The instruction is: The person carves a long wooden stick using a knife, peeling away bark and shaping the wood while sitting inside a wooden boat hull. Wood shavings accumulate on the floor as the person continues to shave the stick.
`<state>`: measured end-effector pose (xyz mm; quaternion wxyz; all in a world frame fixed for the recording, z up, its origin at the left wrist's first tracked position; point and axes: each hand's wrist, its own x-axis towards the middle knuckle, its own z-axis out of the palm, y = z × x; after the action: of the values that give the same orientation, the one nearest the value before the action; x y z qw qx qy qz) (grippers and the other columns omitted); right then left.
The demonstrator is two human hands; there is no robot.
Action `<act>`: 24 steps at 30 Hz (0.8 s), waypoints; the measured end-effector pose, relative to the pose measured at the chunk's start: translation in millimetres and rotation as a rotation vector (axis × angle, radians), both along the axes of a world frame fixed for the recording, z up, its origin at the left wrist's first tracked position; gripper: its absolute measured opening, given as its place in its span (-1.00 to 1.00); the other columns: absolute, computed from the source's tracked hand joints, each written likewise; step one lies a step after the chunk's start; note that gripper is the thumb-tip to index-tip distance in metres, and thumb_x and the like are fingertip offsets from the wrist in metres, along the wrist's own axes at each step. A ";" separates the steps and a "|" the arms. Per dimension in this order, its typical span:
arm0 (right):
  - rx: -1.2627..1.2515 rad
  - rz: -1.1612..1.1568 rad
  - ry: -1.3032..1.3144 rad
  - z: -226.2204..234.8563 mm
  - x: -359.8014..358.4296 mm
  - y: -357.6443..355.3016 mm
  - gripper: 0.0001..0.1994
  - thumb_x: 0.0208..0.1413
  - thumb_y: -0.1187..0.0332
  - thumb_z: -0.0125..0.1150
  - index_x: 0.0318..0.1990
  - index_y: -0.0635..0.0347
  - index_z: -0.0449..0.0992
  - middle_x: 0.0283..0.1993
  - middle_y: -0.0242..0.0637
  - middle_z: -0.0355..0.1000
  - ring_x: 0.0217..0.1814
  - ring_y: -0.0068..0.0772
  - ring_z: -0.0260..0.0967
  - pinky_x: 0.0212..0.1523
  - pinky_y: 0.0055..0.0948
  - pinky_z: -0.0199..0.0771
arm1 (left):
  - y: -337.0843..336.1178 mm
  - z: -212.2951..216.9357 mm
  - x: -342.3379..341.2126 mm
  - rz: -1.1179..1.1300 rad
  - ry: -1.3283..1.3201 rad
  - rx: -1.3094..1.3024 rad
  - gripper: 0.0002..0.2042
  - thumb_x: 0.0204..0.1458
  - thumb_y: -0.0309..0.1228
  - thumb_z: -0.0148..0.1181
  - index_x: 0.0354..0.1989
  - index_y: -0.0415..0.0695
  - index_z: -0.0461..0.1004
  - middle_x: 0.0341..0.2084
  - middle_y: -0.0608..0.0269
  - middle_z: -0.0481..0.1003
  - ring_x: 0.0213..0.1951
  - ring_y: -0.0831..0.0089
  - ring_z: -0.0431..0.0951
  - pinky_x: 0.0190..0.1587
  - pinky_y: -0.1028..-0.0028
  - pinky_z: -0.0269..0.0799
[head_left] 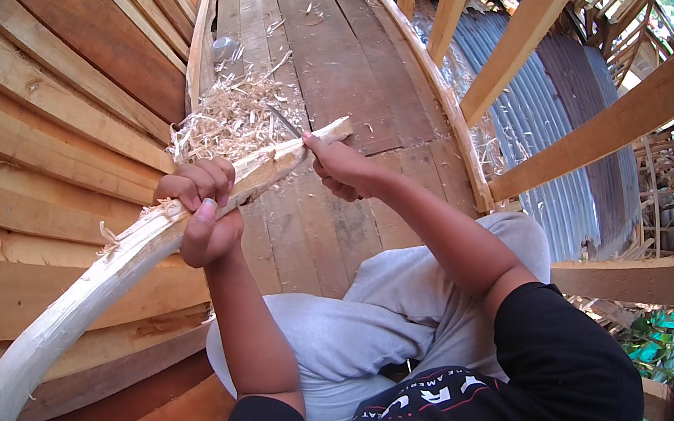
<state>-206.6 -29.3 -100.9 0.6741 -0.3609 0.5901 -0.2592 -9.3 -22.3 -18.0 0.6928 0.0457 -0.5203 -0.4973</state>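
Observation:
A long, pale, peeled wooden pole (83, 302) slants from the lower left up to the middle of the head view. Its near part curves, and its far end looks cut and rough. My left hand (202, 203) is wrapped around the pole, with curled shavings beside the fingers. Close to the far end, my right hand (339, 165) is closed on a knife, its handle hidden in the fist. The thin dark knife blade (284, 120) points up and left across the pole's far edge. Whether the blade is biting into the wood I cannot tell.
A heap of wood shavings (233, 113) lies on the plank floor (334, 64) beyond the pole. Plank walls (32, 184) rise at the left. At the right stand wooden railing slats (534, 19), with a corrugated metal roof (551, 137) below. A small clear container (226, 49) sits past the shavings.

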 end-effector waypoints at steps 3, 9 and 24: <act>0.193 0.168 -0.294 6.4 -15.3 -3.9 -0.35 0.17 -0.38 -0.39 -0.73 -0.09 -0.10 -0.77 -0.62 -0.25 -0.79 -0.66 -0.38 -0.77 -0.52 -0.39 | 1.7 1.6 1.5 0.004 0.003 -0.004 -0.80 -0.31 -0.47 -0.02 -0.54 -0.03 0.07 -0.65 0.36 0.10 -0.58 0.51 0.11 -0.40 0.44 0.12; 0.263 0.247 -0.618 -15.1 -19.6 -3.0 -0.33 0.14 -0.42 -0.40 -0.74 -0.07 -0.09 -0.79 -0.63 -0.27 -0.80 -0.67 -0.42 -0.78 -0.56 -0.45 | 0.2 7.7 4.4 -0.047 -0.008 -0.036 -0.79 -0.33 -0.46 0.00 -0.54 -0.02 0.07 -0.65 0.37 0.10 -0.59 0.52 0.11 -0.43 0.46 0.09; 0.108 0.185 -0.473 -12.4 -7.1 2.1 -0.47 0.32 -0.15 -0.40 -0.53 0.05 0.16 -0.67 -0.49 0.05 -0.73 -0.61 -0.10 -0.73 -0.58 -0.05 | -2.6 5.9 27.8 -0.018 -0.015 -0.038 -0.79 -0.33 -0.48 -0.02 -0.53 -0.03 0.06 -0.65 0.36 0.09 -0.58 0.51 0.11 -0.40 0.44 0.10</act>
<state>-213.7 -27.3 -113.3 0.8325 -0.3061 0.3936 -0.2417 18.5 -24.9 -12.1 0.6852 0.0316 -0.5349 -0.4933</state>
